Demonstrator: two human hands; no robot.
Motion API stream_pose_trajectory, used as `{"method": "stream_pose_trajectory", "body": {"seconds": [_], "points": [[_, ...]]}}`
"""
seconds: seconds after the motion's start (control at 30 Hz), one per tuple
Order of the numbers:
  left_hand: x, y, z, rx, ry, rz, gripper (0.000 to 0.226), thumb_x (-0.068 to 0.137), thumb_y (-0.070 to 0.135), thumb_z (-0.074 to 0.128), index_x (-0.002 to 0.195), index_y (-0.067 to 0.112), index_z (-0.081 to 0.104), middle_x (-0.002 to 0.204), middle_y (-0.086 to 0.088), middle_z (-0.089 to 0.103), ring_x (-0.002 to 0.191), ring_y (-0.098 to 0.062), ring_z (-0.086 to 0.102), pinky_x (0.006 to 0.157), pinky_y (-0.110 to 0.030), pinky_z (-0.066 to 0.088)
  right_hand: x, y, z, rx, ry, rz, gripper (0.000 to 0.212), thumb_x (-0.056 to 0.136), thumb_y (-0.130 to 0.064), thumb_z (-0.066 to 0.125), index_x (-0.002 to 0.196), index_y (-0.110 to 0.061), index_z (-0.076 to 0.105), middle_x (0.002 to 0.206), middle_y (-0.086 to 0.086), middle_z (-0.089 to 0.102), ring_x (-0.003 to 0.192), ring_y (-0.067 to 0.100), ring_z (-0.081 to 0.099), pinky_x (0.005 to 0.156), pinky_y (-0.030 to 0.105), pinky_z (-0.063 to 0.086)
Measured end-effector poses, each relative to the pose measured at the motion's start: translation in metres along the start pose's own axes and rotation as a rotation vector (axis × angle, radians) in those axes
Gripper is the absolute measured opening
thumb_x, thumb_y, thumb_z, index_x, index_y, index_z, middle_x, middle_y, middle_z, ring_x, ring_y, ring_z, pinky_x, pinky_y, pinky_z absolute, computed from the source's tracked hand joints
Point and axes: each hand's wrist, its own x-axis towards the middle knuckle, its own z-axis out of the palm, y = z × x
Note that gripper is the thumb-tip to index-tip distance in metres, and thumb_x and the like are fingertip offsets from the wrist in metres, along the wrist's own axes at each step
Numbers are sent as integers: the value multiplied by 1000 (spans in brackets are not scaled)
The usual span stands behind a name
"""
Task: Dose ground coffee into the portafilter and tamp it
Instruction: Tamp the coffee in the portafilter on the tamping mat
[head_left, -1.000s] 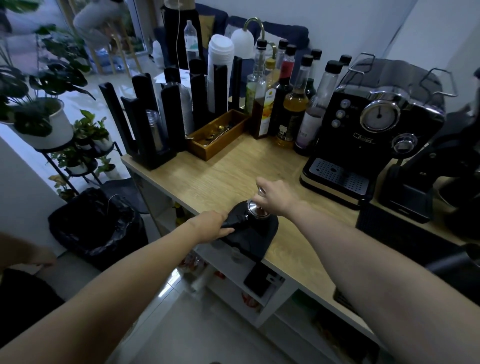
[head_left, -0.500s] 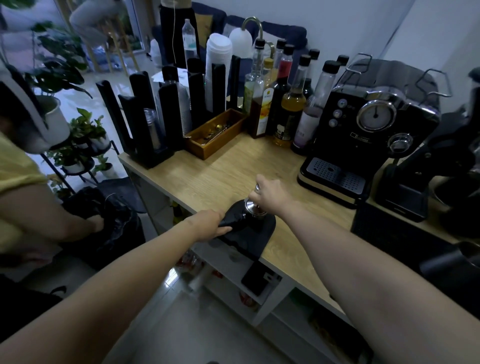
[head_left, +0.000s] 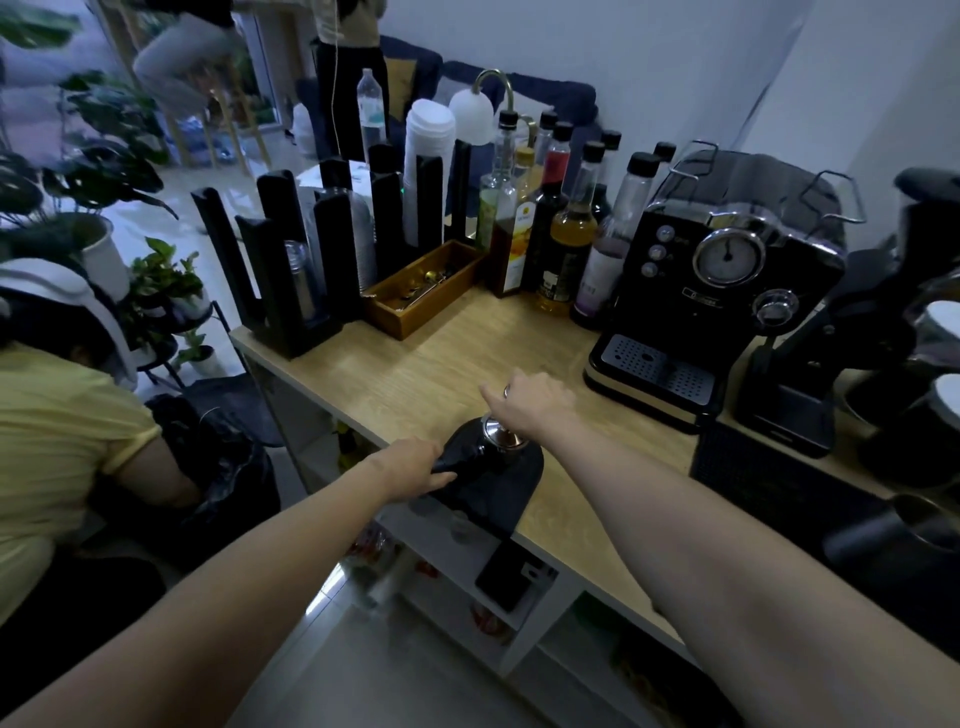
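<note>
Tamper (head_left: 500, 435) under right hand (head_left: 535, 408), portafilter handle (head_left: 451, 464) in left hand (head_left: 415, 465).

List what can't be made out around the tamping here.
Head view only:
- Coffee bed in the portafilter: covered by the tamper.
- Tamper handle: wrapped by the right hand, slightly motion-blurred.
- Portafilter handle: mostly inside the left hand.
- Tamping mat: black on black, edges hard to separate from the portafilter.
</note>
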Motion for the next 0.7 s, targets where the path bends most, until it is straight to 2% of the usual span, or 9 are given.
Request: {"method": "stream_pose_trajectory", "body": {"seconds": [0.17, 0.27, 0.37, 0.43, 0.5, 0.6, 0.7], "points": [[2, -1, 0, 30, -8, -3, 50, 96, 44, 40, 124, 3, 47, 111, -18, 64, 102, -30, 60, 77, -31, 44, 1, 2, 7, -3, 79, -23, 38, 91, -36, 35, 108, -8, 54, 102, 17, 63, 95, 34, 57, 69, 35, 38], [3, -1, 1, 73, 0, 5, 51, 96, 44, 39, 122, 1, 48, 111, -19, 64, 102, -32, 60, 78, -33, 44, 4, 9, 5, -17, 54, -186, 25, 90, -32, 36, 93, -11, 50, 92, 18, 63, 86, 35, 57, 65, 35, 40], [5, -2, 3, 95, 16, 17, 51, 96, 45, 38, 120, 0, 49, 109, -20, 65, 101, -32, 61, 75, -32, 42, 6, 15, 0, -48, 23, -296, 17, 90, -30, 38, 85, -14, 43, 82, 17, 60, 74, 32, 52, 60, 33, 36], [5, -3, 3, 109, 11, 15, 52, 96, 45, 37, 120, 1, 48, 107, -20, 65, 99, -33, 61, 77, -34, 45, 5, 10, 1, -71, 75, -257, 23, 91, -30, 37, 92, -12, 51, 85, 16, 61, 80, 34, 56, 63, 33, 38], [6, -5, 2, 109, 3, 4, 51, 96, 45, 37, 120, 1, 48, 105, -19, 66, 97, -32, 62, 77, -35, 46, 4, -2, 7, -45, 128, -113, 31, 92, -30, 37, 103, -9, 57, 93, 15, 63, 89, 34, 59, 66, 34, 39], [5, -4, 2, 106, 5, 2, 50, 96, 45, 39, 119, 1, 49, 105, -20, 65, 97, -32, 62, 76, -35, 46, 1, -14, 12, 30, 144, 74, 34, 94, -30, 38, 107, -5, 58, 100, 14, 64, 95, 32, 61, 70, 33, 42], [3, -4, 3, 74, 16, 1, 51, 96, 45, 40, 119, 1, 49, 105, -19, 65, 97, -33, 61, 77, -35, 46, 0, -8, 10, 48, 148, 22, 33, 91, -28, 38, 104, -5, 57, 98, 15, 64, 93, 35, 60, 70, 34, 41]]}}
